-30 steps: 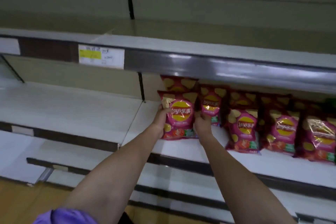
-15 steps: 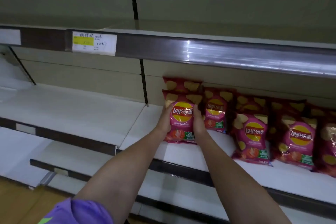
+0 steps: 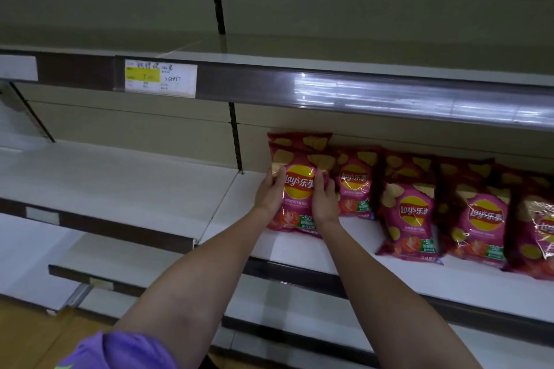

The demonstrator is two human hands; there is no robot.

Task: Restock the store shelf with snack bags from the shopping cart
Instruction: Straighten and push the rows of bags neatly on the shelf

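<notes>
White shelf point(image 3: 126, 186): bare board stretching away to the left of the fingers, still to be filled
Price label point(image 3: 161, 78): yellow-and-white slip on the rail above and left of the fingertips
Left hand point(image 3: 269, 193): fingers wrapped over the bag's left edge, thumb on its front, likely to keep it upright
Held bag point(image 3: 299, 189): pink crisp packet pinched between both sets of fingers, its bottom on the board, standing in front of another bag point(image 3: 299, 141) that peeks out above the fingertips, so it fronts that stack
Right hand point(image 3: 325, 198): fingers curled round the bag's right edge, mirroring the other hand so the packet sits square and faces out
Row of bags point(image 3: 410, 219): same packets standing right of the fingers, some further forward
Next, I judge: let go and fetch more from the cart, which is out of view
</notes>
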